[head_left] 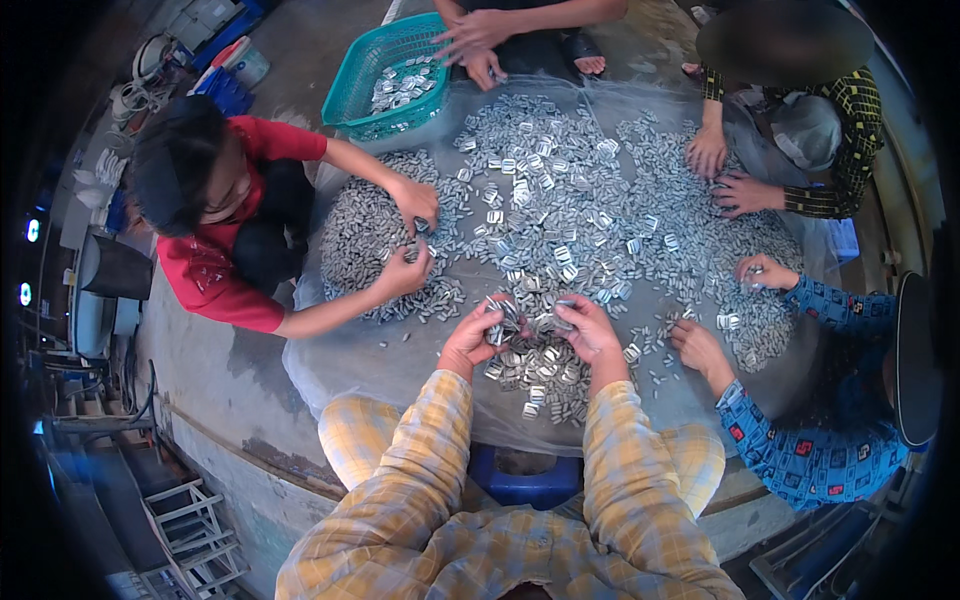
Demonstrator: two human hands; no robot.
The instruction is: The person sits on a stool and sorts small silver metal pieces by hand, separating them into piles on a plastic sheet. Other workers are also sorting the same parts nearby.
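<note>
My left hand [470, 337] is closed on a few small silver metal pieces, flat and slotted like buckles. Close beside it, my right hand [592, 333] is curled round more of these pieces, partly hidden by its fingers. Both hands are just above a near heap of slotted metal pieces [545, 375], in front of my knees. Beyond them, a wide spread of the same shiny pieces [545, 185] lies mixed with small grey oval pieces [365, 225]. All of it rests on a thin translucent sheet [375, 360] on the floor.
A co-worker in red [225, 265] handles pieces at the left. Other people's hands [707, 150] work at the right, and a patterned blue sleeve [755, 430] reaches in nearby. A green plastic basket [340, 90] with slotted pieces stands at the far left. A blue stool [525, 485] is below me.
</note>
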